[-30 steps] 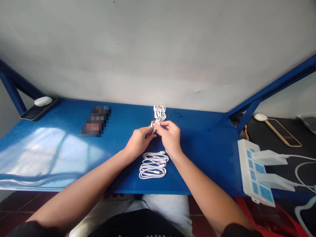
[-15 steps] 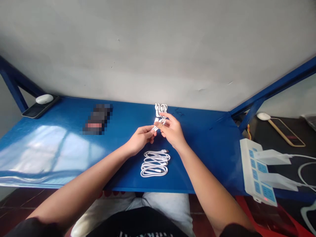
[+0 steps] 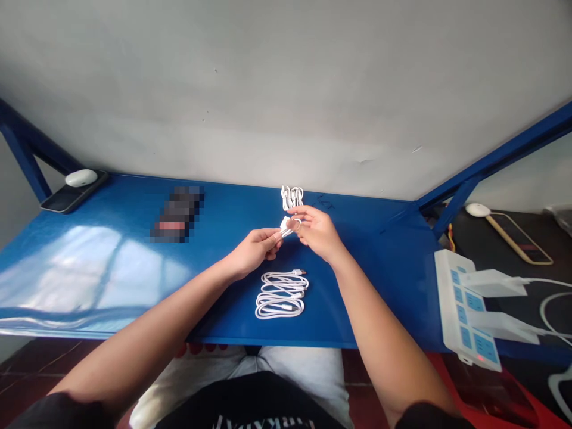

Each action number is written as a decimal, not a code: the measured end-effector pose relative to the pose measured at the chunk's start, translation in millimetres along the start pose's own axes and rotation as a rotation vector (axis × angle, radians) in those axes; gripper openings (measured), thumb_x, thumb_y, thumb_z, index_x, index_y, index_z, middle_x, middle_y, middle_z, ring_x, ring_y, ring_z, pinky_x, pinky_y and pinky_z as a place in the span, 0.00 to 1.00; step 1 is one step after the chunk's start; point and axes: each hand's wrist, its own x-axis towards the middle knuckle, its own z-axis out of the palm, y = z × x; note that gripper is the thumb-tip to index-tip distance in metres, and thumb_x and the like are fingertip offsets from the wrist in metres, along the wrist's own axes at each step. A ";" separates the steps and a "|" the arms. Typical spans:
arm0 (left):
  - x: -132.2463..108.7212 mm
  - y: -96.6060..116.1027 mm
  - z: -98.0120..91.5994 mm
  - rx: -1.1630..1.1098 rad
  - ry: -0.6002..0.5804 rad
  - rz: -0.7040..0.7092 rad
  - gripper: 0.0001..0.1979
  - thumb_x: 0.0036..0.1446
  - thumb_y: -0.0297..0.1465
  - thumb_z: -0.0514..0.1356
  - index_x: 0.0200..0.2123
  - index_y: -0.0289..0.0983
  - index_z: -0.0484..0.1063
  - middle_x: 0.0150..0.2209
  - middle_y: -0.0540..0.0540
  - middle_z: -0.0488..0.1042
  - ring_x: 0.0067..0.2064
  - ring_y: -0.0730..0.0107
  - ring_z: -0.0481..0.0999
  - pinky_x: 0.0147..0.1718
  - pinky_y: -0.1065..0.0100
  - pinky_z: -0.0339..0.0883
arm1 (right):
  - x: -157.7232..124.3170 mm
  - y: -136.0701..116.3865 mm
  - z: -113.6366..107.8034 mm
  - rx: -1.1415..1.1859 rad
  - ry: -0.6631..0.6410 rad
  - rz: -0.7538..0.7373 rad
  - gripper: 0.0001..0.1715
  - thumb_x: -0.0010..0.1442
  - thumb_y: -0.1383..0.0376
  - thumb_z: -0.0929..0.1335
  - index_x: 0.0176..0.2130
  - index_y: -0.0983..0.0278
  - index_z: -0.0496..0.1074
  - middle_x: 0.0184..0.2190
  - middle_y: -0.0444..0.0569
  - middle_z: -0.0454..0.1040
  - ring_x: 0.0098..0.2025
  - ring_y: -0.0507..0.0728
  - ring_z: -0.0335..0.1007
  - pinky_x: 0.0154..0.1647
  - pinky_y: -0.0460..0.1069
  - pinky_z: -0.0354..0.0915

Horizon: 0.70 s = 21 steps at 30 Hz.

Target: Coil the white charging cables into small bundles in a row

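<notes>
My left hand (image 3: 254, 250) and my right hand (image 3: 318, 232) meet above the middle of the blue table (image 3: 111, 268). Both pinch a small bundled white cable (image 3: 288, 226) held between them in the air. Just behind the hands, a tied white cable bundle (image 3: 291, 195) lies near the wall. In front of the hands, a loosely coiled white cable (image 3: 280, 294) rests flat on the table near its front edge.
A dark phone with a white oval case on it (image 3: 74, 189) sits at the table's far left. A blurred dark object (image 3: 176, 214) lies left of centre. A white power strip (image 3: 465, 310) with plugged-in chargers is at the right.
My right hand has risen and drifted right, away from the wall-side bundle, working the small cable with my left hand. The view shifted slightly.
</notes>
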 end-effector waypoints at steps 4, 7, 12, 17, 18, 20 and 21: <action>1.2 7.0 -2.7 -0.206 0.072 -0.044 0.13 0.56 0.37 0.69 0.35 0.32 0.77 0.29 0.49 0.64 0.27 0.77 0.58 0.25 0.72 0.52 | 15.4 15.1 -42.0 -0.394 0.367 -0.109 0.21 0.58 0.49 0.72 0.39 0.64 0.82 0.36 0.54 0.80 0.36 0.58 0.74 0.43 0.55 0.70; 2.3 11.3 -6.3 -0.282 0.152 -0.057 0.11 0.56 0.31 0.68 0.40 0.31 0.79 0.29 0.49 0.64 0.26 0.78 0.59 0.24 0.74 0.55 | 25.2 31.9 -72.5 -0.716 0.457 -0.045 0.18 0.55 0.57 0.73 0.42 0.64 0.83 0.38 0.56 0.79 0.40 0.62 0.73 0.51 0.60 0.68; 3.1 13.7 -9.5 -0.343 0.206 -0.067 0.10 0.58 0.26 0.64 0.42 0.28 0.79 0.29 0.49 0.64 0.27 0.79 0.62 0.26 0.75 0.60 | 32.7 47.6 -81.7 -0.809 0.333 -0.011 0.11 0.55 0.60 0.73 0.37 0.61 0.84 0.39 0.54 0.79 0.42 0.62 0.73 0.51 0.58 0.67; 4.0 13.0 -9.9 -0.345 0.210 -0.062 0.10 0.56 0.27 0.66 0.43 0.30 0.77 0.30 0.50 0.65 0.27 0.78 0.64 0.25 0.75 0.60 | 31.2 41.6 -72.1 -0.784 0.348 -0.035 0.09 0.57 0.63 0.70 0.32 0.62 0.81 0.36 0.53 0.80 0.40 0.62 0.73 0.49 0.58 0.66; 4.7 12.5 -9.8 -0.340 0.218 -0.062 0.10 0.56 0.27 0.66 0.42 0.30 0.77 0.30 0.50 0.65 0.27 0.79 0.64 0.24 0.76 0.59 | 29.3 37.8 -68.2 -0.733 0.354 -0.053 0.09 0.57 0.63 0.69 0.32 0.63 0.81 0.35 0.53 0.80 0.39 0.61 0.73 0.48 0.57 0.67; 6.8 10.8 -9.1 -0.321 0.241 -0.059 0.09 0.56 0.28 0.67 0.40 0.30 0.76 0.29 0.50 0.65 0.26 0.81 0.62 0.22 0.77 0.54 | 23.8 28.6 -54.9 -0.561 0.347 -0.098 0.12 0.58 0.59 0.70 0.34 0.63 0.82 0.34 0.52 0.81 0.35 0.60 0.73 0.45 0.56 0.68; 8.2 9.5 -8.6 -0.308 0.253 -0.053 0.09 0.56 0.29 0.67 0.39 0.30 0.76 0.29 0.50 0.65 0.25 0.81 0.61 0.21 0.78 0.52 | 20.3 23.8 -45.1 -0.449 0.319 -0.113 0.14 0.59 0.56 0.71 0.35 0.63 0.82 0.34 0.51 0.81 0.34 0.60 0.73 0.43 0.55 0.68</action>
